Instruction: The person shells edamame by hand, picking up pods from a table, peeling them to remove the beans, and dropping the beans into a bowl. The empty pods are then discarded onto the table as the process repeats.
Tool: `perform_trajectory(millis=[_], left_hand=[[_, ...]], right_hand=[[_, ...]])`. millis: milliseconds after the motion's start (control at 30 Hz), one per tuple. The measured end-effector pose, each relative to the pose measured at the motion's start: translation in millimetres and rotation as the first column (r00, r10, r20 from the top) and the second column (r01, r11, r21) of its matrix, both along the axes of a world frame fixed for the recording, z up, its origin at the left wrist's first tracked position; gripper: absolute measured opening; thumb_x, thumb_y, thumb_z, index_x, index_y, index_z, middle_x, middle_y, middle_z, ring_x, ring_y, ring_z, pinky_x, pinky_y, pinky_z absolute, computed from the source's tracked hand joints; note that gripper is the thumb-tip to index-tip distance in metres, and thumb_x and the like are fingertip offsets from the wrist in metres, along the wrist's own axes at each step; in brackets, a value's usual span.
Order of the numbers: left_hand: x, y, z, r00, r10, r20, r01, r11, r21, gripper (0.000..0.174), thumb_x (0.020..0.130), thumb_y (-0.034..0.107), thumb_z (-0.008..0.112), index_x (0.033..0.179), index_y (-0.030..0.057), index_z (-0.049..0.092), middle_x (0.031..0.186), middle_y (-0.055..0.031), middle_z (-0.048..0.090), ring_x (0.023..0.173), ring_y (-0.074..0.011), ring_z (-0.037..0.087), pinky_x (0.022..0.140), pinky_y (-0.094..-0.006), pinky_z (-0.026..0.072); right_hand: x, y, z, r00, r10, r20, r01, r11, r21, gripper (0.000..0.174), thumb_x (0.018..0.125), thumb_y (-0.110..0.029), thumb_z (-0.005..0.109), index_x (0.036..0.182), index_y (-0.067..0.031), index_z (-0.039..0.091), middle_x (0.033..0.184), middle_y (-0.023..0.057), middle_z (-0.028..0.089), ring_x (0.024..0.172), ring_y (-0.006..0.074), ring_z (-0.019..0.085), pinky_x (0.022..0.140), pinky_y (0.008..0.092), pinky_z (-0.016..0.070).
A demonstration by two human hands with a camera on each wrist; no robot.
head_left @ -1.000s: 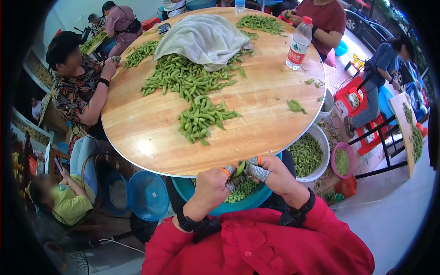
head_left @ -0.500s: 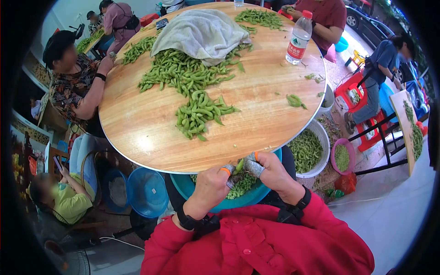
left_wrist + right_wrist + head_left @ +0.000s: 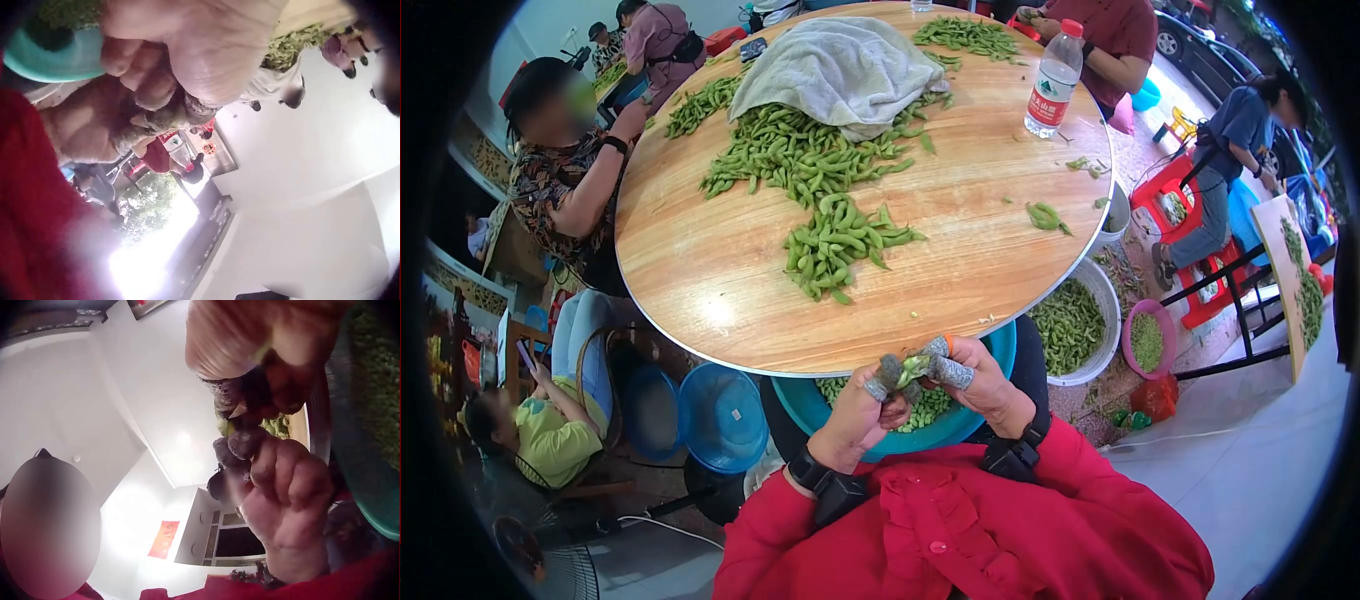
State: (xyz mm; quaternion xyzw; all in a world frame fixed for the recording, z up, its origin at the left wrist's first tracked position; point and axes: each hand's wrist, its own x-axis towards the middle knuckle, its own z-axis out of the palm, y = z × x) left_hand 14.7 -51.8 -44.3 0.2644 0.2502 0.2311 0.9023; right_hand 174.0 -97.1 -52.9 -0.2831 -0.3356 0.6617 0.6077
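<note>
In the head view, my left hand point(image 3: 859, 408) and right hand point(image 3: 990, 384) meet over a teal basin point(image 3: 1006, 346) that holds shelled green beans point(image 3: 927, 408). Grey wraps cover some of the fingertips. Between those tips a green soybean pod point(image 3: 914, 368) is pinched from both sides, partly covered by the fingers. In the right wrist view, a bit of the pod point(image 3: 226, 427) shows between the two hands, whose other fingers are curled in. The left wrist view has the fingertips pressed together, with the pod mostly hidden.
A round wooden table point(image 3: 1000, 230) carries heaped soybean pods point(image 3: 840, 240), a grey towel point(image 3: 840, 75) and a water bottle point(image 3: 1054, 85). Right of my knees stand a white basket of pods point(image 3: 1072, 330) and a pink basin point(image 3: 1148, 340); blue basins point(image 3: 725, 418) stand left. Other people sit around.
My left hand has turned, bringing its wrapped fingertips up against the pod and the right hand's tips. The pod is now more covered. The person at left has raised a hand toward the face.
</note>
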Motion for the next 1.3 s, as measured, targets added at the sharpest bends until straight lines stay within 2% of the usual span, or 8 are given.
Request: perform_trajectory(millis=[167,267,333,667,767,867,1133,1300], left_hand=[[0.1,3.8,7.0,0.99,-0.001,-0.139,0.018,0.992,0.124,0.028,0.087,0.03,0.049,0.081,0.0035,0.052,0.055,0.001,0.044,0.044,-0.0054,0.035,0.04,-0.0204,0.0279],[8.2,-0.7,2.2,0.933,0.235,-0.273,0.021,0.723,0.691,0.02,0.084,0.023,0.057,0.084,0.0035,0.054,0.063,0.0029,0.049,0.052,-0.0041,0.041,0.047,-0.0186,0.0329],[4.6,3.5,0.3,0.944,0.182,-0.275,0.07,0.705,0.706,0.016,0.082,0.019,0.06,0.086,0.0041,0.054,0.067,0.0039,0.05,0.057,-0.0033,0.043,0.05,-0.0176,0.0344],[-4.1,4.1,1.7,0.959,0.035,-0.281,0.092,0.9,0.427,0.018,0.084,0.021,0.057,0.08,0.0045,0.053,0.06,0.0027,0.048,0.051,-0.0038,0.041,0.047,-0.0185,0.0337],[0.8,0.4,15.4,0.916,0.142,-0.375,0.187,0.676,0.713,0.017,0.085,0.02,0.054,0.08,0.0037,0.053,0.06,0.0023,0.049,0.052,-0.004,0.042,0.046,-0.0191,0.0341],[-0.1,2.4,11.9,0.862,0.196,-0.467,0.264,0.613,0.745,0.013,0.084,0.015,0.052,0.08,0.0025,0.053,0.062,0.0022,0.049,0.052,-0.0045,0.042,0.047,-0.0197,0.035],[3.0,2.8,7.4,0.875,0.201,-0.439,0.209,0.661,0.72,0.01,0.08,0.006,0.048,0.087,0.0016,0.054,0.069,0.0017,0.051,0.063,-0.0039,0.045,0.055,-0.019,0.0375],[2.3,-2.2,-13.8,0.924,0.171,-0.341,0.098,0.758,0.645,0.02,0.078,0.0,0.043,0.095,0.001,0.053,0.075,0.0009,0.051,0.068,-0.0049,0.045,0.06,-0.0188,0.0383]], right_hand=[[9.4,-1.1,1.9,0.959,0.015,0.283,-0.002,0.999,-0.047,0.013,0.084,-0.014,0.053,0.088,-0.002,0.057,0.076,-0.0027,0.055,0.066,0.0055,0.047,0.06,0.0209,0.039],[10.7,-3.0,20.7,0.796,-0.056,0.603,0.051,0.998,0.025,0.009,0.083,-0.008,0.052,0.087,-0.0013,0.057,0.073,-0.0008,0.056,0.064,0.0069,0.048,0.059,0.0218,0.0397],[8.5,-3.9,35.0,0.645,-0.144,0.751,0.065,0.989,0.134,0.008,0.081,-0.005,0.051,0.086,-0.0009,0.056,0.07,0.0003,0.055,0.063,0.0074,0.047,0.059,0.0221,0.0399],[11.6,-0.6,24.2,0.808,0.027,0.589,-0.025,1.0,-0.012,0.006,0.079,-0.006,0.053,0.08,-0.0003,0.055,0.067,0.0006,0.052,0.064,0.0065,0.044,0.059,0.022,0.0391],[11.0,-0.4,26.5,0.777,0.021,0.629,0.011,0.999,-0.047,0.004,0.078,-0.004,0.053,0.077,0.0004,0.054,0.064,0.0006,0.051,0.063,0.0068,0.043,0.057,0.023,0.0386],[7.7,-0.4,34.0,0.696,-0.052,0.716,0.043,0.999,0.031,0.002,0.075,-0.001,0.053,0.075,0.0009,0.053,0.062,0.0024,0.051,0.061,0.0078,0.042,0.054,0.0247,0.0383],[4.3,0.4,22.5,0.55,-0.143,0.823,0.042,0.989,0.144,0.004,0.072,0.001,0.053,0.075,0.0019,0.053,0.061,0.0134,0.051,0.055,0.0159,0.045,0.053,0.0287,0.0394],[1.2,-0.5,22.7,0.623,-0.148,0.768,0.091,0.989,0.117,0.004,0.071,0.0,0.053,0.074,0.002,0.053,0.062,0.0156,0.052,0.054,0.0192,0.046,0.053,0.0302,0.04]])
